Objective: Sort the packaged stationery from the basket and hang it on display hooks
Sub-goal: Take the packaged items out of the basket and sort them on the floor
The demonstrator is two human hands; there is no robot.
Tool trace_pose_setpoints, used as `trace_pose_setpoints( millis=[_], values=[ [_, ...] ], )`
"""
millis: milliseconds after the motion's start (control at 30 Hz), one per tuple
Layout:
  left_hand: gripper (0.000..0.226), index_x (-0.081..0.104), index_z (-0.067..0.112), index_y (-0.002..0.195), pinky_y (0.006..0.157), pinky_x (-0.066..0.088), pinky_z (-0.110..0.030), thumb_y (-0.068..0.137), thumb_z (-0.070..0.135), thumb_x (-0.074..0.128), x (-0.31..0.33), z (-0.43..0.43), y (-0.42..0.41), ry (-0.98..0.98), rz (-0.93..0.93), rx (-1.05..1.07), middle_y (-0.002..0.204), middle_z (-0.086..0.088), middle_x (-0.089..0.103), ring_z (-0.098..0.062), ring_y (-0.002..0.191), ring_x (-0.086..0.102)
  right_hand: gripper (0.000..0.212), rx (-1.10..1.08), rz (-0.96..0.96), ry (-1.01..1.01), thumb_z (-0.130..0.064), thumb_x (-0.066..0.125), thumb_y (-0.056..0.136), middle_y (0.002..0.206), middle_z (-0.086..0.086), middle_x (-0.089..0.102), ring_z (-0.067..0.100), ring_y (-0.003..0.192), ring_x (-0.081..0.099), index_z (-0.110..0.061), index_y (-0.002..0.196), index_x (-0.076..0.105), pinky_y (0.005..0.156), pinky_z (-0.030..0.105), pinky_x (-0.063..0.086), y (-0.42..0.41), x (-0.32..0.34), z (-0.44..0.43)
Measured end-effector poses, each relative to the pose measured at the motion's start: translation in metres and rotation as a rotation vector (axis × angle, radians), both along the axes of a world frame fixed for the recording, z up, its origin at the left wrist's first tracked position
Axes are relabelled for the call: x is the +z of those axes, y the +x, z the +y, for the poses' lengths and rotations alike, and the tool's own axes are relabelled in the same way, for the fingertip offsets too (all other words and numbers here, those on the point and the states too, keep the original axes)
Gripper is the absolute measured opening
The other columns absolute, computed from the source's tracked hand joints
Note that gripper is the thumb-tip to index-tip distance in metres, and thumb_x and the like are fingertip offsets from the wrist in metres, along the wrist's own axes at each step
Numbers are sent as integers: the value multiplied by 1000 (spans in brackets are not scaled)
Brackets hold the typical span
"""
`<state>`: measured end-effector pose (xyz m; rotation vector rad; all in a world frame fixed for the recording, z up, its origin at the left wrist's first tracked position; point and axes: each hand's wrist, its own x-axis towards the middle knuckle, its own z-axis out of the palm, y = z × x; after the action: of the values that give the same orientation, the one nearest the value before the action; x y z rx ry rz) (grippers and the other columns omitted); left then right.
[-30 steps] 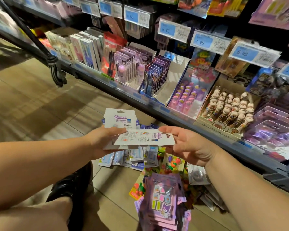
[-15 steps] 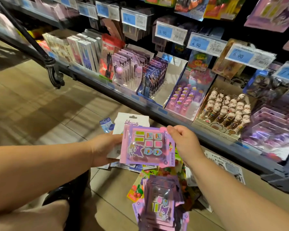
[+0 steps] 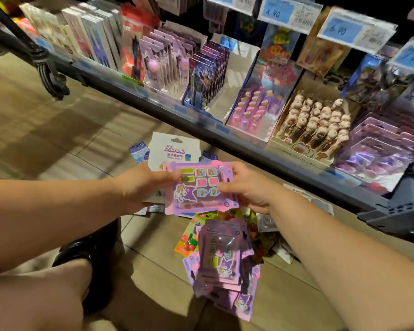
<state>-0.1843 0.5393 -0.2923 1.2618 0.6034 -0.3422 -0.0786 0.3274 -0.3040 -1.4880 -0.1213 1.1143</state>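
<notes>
My left hand (image 3: 144,187) and my right hand (image 3: 246,187) together hold a pink and purple eraser pack (image 3: 201,187) flat, face up, above the floor. Under it, my left hand also grips a white carded pack (image 3: 170,149) whose top sticks out behind. Below the hands lies a pile of matching purple packs (image 3: 225,259) on the floor. More mixed stationery packs (image 3: 189,242) with fruit prints lie beneath and beside the pile. No basket shows clearly.
A low shelf edge (image 3: 201,125) runs diagonally across, holding boxes of pens (image 3: 206,75) and figure-topped pens (image 3: 316,123). Price tags (image 3: 354,29) hang above. A dark crate (image 3: 404,211) stands at the right. My black shoe (image 3: 89,256) rests on the wooden floor at left.
The pack in my hands was turned from its white back to its pink front. My right hand has closed further over its right edge, and the view moved closer.
</notes>
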Motion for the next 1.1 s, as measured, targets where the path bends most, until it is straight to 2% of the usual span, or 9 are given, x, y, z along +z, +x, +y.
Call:
trace_pose_setpoints(
  millis=[133, 233, 300, 467, 533, 633, 800, 1000, 1100],
  values=[
    [42, 66, 12, 112, 67, 57, -34, 72, 9, 78, -12, -2, -5, 123, 95, -22, 98, -9, 75, -23, 75, 71, 43, -15, 13, -1, 14, 55, 87, 99, 9, 71, 22, 81, 71, -17, 116, 51, 72, 38, 59, 3, -24, -21],
    [23, 66, 13, 109, 93, 48, -55, 86, 13, 68, -20, 6, -10, 212, 200, 54, 91, -7, 76, -30, 81, 70, 52, -4, 51, -130, 12, 64, 80, 109, 19, 69, 33, 88, 71, -17, 121, 53, 82, 49, 56, 7, -46, -49],
    [27, 64, 15, 114, 96, 46, -61, 88, 15, 68, -20, 10, -11, 234, 231, 90, 99, -10, 75, -36, 90, 69, 54, 113, 17, -302, 4, 75, 71, 116, 24, 64, 39, 96, 68, -22, 114, 56, 89, 53, 54, 3, -63, -66],
    [25, 61, 15, 116, 74, 58, -47, 91, 13, 62, -17, 12, -6, 233, 227, 174, 98, -11, 72, -28, 76, 69, 48, 415, -214, -656, -19, 77, 77, 107, 7, 60, 19, 85, 62, -24, 116, 51, 74, 28, 49, -17, -82, -70],
    [24, 59, 15, 117, 81, 55, -48, 93, 12, 58, -16, 10, -7, 220, 228, 146, 103, -14, 70, -32, 83, 67, 42, 449, -280, -689, -22, 76, 80, 94, 2, 55, 18, 78, 55, -23, 113, 50, 65, 26, 43, -25, -88, -63],
    [23, 61, 14, 114, 94, 48, -54, 92, 12, 58, -18, 8, -9, 224, 266, 126, 106, -17, 70, -36, 93, 65, 48, 425, -403, -721, -31, 76, 78, 110, 0, 57, 19, 92, 56, -26, 122, 55, 74, 27, 48, -37, -102, -55],
    [11, 61, 15, 97, 59, 57, -34, 88, 9, 59, -19, 8, -8, 202, 316, 164, 66, -6, 71, -22, 57, 68, 69, 382, -527, -815, -47, 76, 77, 135, 1, 49, 22, 113, 56, -29, 136, 45, 90, 32, 48, -47, -108, -53],
    [15, 60, 14, 104, 72, 52, -38, 90, 12, 57, -15, 1, -6, 128, 304, 150, 93, -13, 69, -28, 78, 64, 53, 379, -511, -797, -44, 78, 76, 120, 4, 51, 22, 99, 56, -28, 118, 49, 85, 33, 50, -37, -105, -65],
    [12, 61, 16, 100, 62, 55, -32, 90, 12, 55, -13, 1, -5, 115, 295, 131, 90, -11, 70, -25, 74, 66, 45, 364, -461, -707, -30, 82, 76, 104, 1, 44, 9, 74, 46, -31, 108, 50, 60, 16, 42, -31, -102, -72]
  ],
)
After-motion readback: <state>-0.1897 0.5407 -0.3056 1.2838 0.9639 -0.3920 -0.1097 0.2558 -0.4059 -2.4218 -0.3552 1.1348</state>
